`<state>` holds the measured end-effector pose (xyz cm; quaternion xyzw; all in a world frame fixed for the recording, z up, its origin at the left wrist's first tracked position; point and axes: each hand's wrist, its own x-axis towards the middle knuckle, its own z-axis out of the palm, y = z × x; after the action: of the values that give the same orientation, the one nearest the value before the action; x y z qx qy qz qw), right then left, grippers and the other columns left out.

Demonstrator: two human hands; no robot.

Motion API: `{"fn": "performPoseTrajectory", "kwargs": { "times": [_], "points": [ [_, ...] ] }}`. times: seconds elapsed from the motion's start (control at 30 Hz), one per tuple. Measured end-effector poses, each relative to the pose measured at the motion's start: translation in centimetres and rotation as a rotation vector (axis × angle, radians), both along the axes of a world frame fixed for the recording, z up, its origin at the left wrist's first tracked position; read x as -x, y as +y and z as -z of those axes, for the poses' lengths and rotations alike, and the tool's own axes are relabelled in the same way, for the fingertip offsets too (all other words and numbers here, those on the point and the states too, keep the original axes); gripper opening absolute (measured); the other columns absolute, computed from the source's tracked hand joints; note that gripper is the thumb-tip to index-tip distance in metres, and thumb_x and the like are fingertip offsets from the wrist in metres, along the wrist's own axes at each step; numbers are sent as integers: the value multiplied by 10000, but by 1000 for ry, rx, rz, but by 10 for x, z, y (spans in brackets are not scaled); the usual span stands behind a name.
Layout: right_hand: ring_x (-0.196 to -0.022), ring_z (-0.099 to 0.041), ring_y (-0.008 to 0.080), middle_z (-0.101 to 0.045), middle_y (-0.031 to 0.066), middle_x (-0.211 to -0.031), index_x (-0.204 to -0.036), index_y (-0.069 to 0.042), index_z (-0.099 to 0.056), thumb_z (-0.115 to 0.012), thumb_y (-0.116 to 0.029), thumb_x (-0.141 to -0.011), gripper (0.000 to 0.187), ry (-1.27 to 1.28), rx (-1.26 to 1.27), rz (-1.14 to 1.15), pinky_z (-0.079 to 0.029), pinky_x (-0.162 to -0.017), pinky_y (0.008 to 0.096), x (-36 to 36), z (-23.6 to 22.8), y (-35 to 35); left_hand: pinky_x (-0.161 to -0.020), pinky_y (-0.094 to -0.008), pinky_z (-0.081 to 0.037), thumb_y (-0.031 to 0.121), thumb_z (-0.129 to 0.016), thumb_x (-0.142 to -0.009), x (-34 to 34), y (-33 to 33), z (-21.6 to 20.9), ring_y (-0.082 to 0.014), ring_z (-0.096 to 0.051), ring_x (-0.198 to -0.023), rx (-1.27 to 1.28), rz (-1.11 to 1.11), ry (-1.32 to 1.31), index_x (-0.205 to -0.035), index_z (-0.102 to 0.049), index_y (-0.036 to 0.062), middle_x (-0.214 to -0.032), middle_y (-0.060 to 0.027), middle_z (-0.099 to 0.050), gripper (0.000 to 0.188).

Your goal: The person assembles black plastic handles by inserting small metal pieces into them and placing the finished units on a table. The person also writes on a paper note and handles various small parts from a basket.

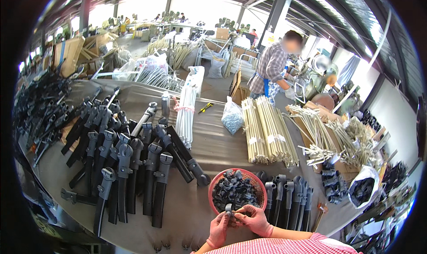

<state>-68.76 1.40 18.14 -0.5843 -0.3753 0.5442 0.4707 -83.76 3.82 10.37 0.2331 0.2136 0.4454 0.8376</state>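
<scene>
My left hand [218, 230] is closed around a small grey plastic clamp [228, 208], whose curved end sticks up above the fingers. My right hand [255, 220] pinches at the same spot, its fingertips meeting the left ones; what lies between them is too small to make out. Just beyond both hands sits a red plastic basket [211, 186] heaped with dark grey clamps [235, 189]. Right of the basket, black tubes with grey clamp heads [288, 192] lie side by side. Many more such tubes with fitted heads [126, 158] are piled on the left.
A white tube bundle [187, 116], a spray can [166, 104], a yellow cutter [205, 107] and a bag of small metal parts [232, 116] lie on the table [218, 143]. Beige rod bundles [267, 134] are farther right. A person in a checked shirt [271, 63] works beyond them.
</scene>
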Motion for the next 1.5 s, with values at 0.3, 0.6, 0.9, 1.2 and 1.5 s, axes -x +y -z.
{"fn": "performPoseTrajectory", "kwargs": {
  "times": [0.3, 0.6, 0.9, 1.2, 1.5],
  "points": [
    [-655, -520, 27, -625, -29, -780, -1053, -22, -679, -670, -144, -951, 159, -59, -123, -152, -420, -561, 200, -62, -17, -76, -611, -287, -545, 205, -474, -1050, -49, -69, -56, -150, -637, -703, -152, -56, 261, -1099, -628, 3, -852, -69, -661, 259],
    [-609, -491, 12, -594, -50, -736, -1024, -28, -682, -677, -140, -946, 136, 171, -208, -88, -392, -522, 184, -125, -24, -140, -550, -249, -484, 299, -442, -1065, -118, -145, -84, -106, -531, -616, -331, -189, 438, -1004, -569, 58, -755, -24, -561, 280],
    [-625, -506, 16, -615, -45, -752, -1020, -19, -689, -672, -153, -944, 155, 227, -254, -140, -412, -532, 195, -173, -31, -164, -598, -260, -537, 188, -428, -1058, -153, -170, -95, -111, -595, -671, -385, -110, 489, -1157, -534, 60, -839, -56, -621, 194],
    [-686, -550, 44, -624, -25, -802, -974, 2, -657, -657, -110, -948, 115, 312, -254, -241, -444, -576, 209, -169, -58, -152, -597, -277, -536, 140, -433, -1047, -154, -175, -116, -146, -628, -759, -423, -206, 491, -1214, -496, 68, -989, -75, -635, 193],
    [-705, -563, 36, -652, -9, -832, -1047, 6, -680, -708, -137, -926, 189, 375, -213, -170, -454, -609, 184, -147, -58, -150, -648, -255, -527, 195, -470, -1052, -131, -176, -120, -108, -607, -737, -206, -122, 259, -1156, -488, 56, -902, -59, -629, 174]
  ]
}}
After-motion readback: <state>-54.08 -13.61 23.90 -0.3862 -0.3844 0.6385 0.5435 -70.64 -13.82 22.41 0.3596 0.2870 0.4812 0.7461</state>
